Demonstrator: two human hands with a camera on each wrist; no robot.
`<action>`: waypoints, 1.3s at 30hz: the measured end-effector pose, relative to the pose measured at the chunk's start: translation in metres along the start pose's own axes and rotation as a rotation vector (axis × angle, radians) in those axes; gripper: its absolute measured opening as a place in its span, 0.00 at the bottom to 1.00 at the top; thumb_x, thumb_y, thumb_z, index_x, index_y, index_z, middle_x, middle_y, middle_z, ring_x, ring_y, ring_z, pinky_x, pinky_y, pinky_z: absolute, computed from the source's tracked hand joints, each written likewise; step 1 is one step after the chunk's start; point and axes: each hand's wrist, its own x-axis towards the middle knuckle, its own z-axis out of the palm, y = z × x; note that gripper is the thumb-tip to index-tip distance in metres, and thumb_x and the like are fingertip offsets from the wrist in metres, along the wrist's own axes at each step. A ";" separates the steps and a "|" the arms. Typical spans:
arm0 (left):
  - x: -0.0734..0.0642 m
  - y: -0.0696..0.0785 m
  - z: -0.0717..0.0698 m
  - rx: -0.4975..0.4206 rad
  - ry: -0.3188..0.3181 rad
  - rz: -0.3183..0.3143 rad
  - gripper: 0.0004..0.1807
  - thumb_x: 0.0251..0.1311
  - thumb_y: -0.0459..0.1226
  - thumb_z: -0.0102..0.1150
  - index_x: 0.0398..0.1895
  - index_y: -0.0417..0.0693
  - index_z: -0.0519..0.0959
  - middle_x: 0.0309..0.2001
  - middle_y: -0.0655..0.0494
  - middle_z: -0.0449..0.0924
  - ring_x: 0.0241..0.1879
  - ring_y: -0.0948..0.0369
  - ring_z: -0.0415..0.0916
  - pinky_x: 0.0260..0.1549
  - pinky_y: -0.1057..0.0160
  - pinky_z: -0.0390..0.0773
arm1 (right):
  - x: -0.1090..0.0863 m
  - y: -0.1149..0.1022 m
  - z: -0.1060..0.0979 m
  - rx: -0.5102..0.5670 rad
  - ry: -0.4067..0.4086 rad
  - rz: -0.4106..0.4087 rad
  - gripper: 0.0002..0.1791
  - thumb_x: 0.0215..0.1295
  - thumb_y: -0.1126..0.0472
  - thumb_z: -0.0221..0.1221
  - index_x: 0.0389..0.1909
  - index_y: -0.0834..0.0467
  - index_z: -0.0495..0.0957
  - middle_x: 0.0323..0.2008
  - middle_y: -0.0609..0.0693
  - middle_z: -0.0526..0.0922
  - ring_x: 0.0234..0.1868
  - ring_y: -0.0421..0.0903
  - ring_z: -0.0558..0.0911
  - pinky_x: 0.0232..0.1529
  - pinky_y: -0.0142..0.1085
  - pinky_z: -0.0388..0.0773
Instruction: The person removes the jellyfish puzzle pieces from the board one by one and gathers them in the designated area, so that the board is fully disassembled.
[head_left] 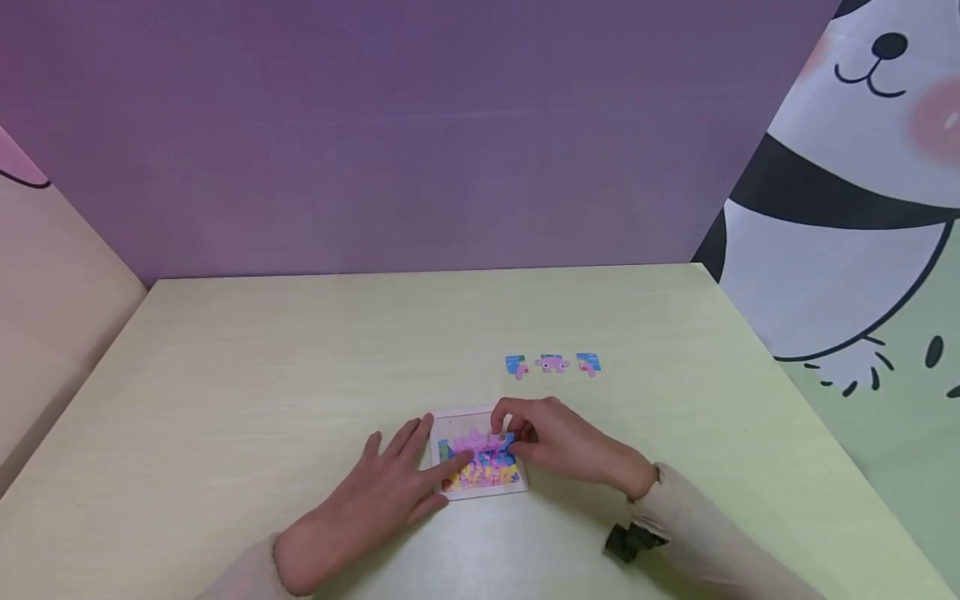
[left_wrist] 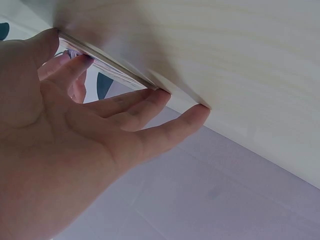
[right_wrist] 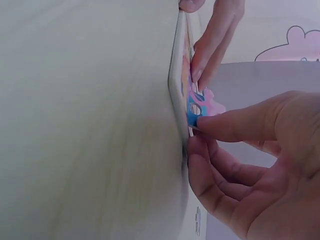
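A jigsaw puzzle tray (head_left: 461, 422) lies on the table, its lower part filled with pink, blue and yellow pieces (head_left: 487, 477). My left hand (head_left: 386, 485) rests along the tray's left side with its fingers spread; the index finger reaches over the rim onto the pieces. In the left wrist view, other fingertips (left_wrist: 162, 94) are at the tray's edge and on the table. My right hand (head_left: 558, 442) pinches a blue and pink puzzle piece (right_wrist: 212, 104) between thumb and fingers, at the upper right of the filled part. The piece stands tilted up from the tray.
Three loose puzzle pieces, left (head_left: 517, 366), middle (head_left: 553, 363) and right (head_left: 588, 364), lie in a row beyond the tray. A black device (head_left: 630, 542) sits at the right wrist. A purple wall panel (head_left: 420, 167) borders the table's far edge.
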 end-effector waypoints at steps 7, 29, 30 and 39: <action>-0.001 0.000 0.000 0.003 0.016 0.001 0.26 0.72 0.54 0.51 0.72 0.68 0.68 0.69 0.34 0.62 0.67 0.42 0.64 0.52 0.35 0.73 | 0.000 0.003 -0.005 0.017 -0.019 0.013 0.12 0.63 0.71 0.63 0.38 0.52 0.74 0.34 0.46 0.85 0.32 0.40 0.81 0.37 0.35 0.78; 0.002 0.000 -0.002 -0.036 -0.013 -0.023 0.26 0.72 0.54 0.50 0.72 0.70 0.68 0.71 0.34 0.60 0.68 0.42 0.62 0.53 0.33 0.70 | -0.009 0.003 -0.018 0.056 0.111 0.004 0.10 0.64 0.67 0.65 0.43 0.53 0.80 0.32 0.43 0.83 0.34 0.40 0.81 0.40 0.36 0.80; 0.002 0.000 -0.002 -0.038 -0.014 -0.022 0.26 0.72 0.54 0.50 0.72 0.70 0.68 0.71 0.34 0.60 0.69 0.42 0.62 0.53 0.33 0.70 | -0.011 0.003 -0.019 0.058 0.113 0.011 0.10 0.64 0.67 0.65 0.43 0.53 0.80 0.32 0.42 0.83 0.34 0.41 0.81 0.40 0.36 0.80; 0.000 0.000 -0.003 -0.067 -0.030 -0.031 0.26 0.73 0.54 0.49 0.73 0.70 0.67 0.72 0.34 0.59 0.69 0.42 0.60 0.55 0.33 0.68 | -0.024 0.012 -0.026 0.054 0.132 0.016 0.08 0.65 0.66 0.64 0.42 0.52 0.80 0.30 0.42 0.83 0.33 0.41 0.81 0.39 0.35 0.80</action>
